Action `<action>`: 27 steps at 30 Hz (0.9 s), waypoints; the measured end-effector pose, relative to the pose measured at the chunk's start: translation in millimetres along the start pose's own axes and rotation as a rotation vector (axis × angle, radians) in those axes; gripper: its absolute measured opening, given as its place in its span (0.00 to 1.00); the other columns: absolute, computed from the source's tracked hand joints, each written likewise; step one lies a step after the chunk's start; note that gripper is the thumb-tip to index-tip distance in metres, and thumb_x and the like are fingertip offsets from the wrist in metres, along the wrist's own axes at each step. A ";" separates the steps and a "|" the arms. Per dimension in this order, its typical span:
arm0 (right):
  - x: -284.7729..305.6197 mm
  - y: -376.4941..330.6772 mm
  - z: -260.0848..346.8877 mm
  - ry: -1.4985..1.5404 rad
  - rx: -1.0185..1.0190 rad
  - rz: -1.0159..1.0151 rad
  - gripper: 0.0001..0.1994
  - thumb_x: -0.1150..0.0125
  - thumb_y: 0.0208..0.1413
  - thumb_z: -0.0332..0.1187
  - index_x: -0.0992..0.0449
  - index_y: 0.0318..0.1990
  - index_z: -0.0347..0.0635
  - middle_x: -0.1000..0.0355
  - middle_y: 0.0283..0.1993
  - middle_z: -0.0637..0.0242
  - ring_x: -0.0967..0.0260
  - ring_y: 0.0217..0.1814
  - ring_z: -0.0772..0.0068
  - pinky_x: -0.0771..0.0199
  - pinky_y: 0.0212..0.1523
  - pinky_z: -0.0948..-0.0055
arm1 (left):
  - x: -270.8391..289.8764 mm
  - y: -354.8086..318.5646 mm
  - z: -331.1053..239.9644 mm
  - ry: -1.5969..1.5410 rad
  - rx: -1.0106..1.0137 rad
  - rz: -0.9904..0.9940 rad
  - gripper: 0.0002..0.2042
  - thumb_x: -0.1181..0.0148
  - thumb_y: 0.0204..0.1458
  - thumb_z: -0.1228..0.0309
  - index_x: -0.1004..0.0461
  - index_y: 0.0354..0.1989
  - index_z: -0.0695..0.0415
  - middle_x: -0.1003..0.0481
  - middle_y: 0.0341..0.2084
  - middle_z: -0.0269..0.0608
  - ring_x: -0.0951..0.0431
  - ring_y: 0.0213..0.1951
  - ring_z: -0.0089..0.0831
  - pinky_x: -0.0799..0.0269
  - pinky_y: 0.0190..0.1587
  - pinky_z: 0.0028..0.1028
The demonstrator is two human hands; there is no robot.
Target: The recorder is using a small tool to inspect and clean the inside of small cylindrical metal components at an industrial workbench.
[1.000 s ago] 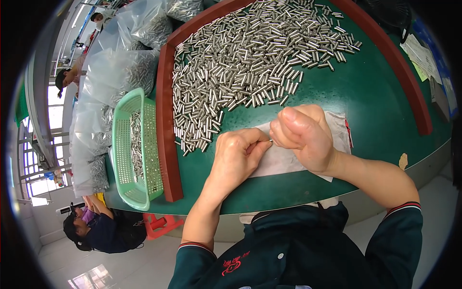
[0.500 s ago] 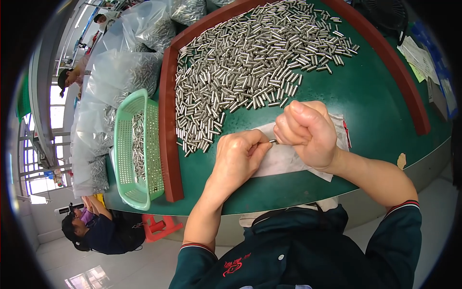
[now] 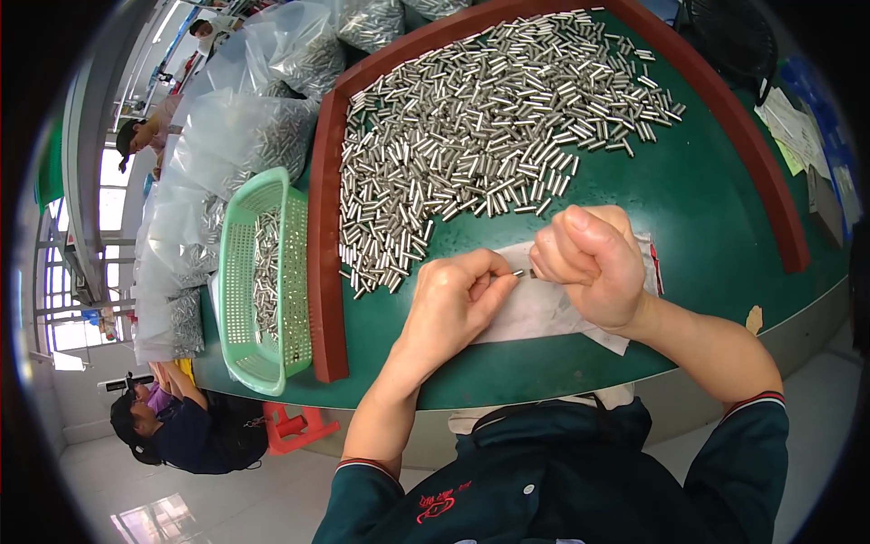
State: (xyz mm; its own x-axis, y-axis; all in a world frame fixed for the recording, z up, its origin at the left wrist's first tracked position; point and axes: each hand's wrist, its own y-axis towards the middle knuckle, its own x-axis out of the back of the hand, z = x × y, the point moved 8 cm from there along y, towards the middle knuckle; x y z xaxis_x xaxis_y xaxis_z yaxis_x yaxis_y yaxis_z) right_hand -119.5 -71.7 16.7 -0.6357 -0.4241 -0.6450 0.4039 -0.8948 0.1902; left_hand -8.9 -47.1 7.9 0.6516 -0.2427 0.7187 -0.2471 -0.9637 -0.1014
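A short shiny metal pin (image 3: 518,273) sticks out from the pinched thumb and forefinger of my left hand (image 3: 450,301). Opposite it, my right hand (image 3: 594,263) is curled into a fist, with a small dark tip showing at its finger edge; what it holds is hidden inside. A narrow gap separates the pin from the right fingers. Both hands hover over a stained white cloth (image 3: 535,313) on the green tabletop (image 3: 716,208). Beyond them spreads a large heap of similar metal pins (image 3: 471,127).
Dark red rails (image 3: 328,272) border the heap. Left of them stands a light green perforated basket (image 3: 294,299) with pins inside, beside clear plastic bags (image 3: 227,136) of pins. Papers (image 3: 793,122) lie at the far right. Other people sit at the left, one near a red stool (image 3: 294,428).
My hands have drawn slightly apart, opening a gap between the pin and my right fingers. The pin stays in my left pinch. The whole view has shifted slightly.
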 end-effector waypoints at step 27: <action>4.6 2.8 -5.9 0.071 -0.055 -0.017 0.22 0.60 0.55 0.35 0.53 0.09 0.47 0.56 0.08 0.76 0.64 0.12 0.84 0.60 0.15 0.80 | 32.8 22.1 22.4 0.204 -0.001 -0.461 0.06 0.39 0.39 0.74 0.27 0.25 0.59 0.37 0.08 0.38 0.35 0.12 0.33 0.41 0.17 0.31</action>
State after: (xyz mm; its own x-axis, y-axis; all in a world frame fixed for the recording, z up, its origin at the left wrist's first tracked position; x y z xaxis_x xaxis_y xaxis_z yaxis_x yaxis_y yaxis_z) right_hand -117.4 -75.3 9.9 -0.5954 -0.3962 -0.6990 0.4299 -0.8920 0.1394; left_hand 23.1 -78.9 13.8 0.5394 0.2350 0.8086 0.0325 -0.9654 0.2589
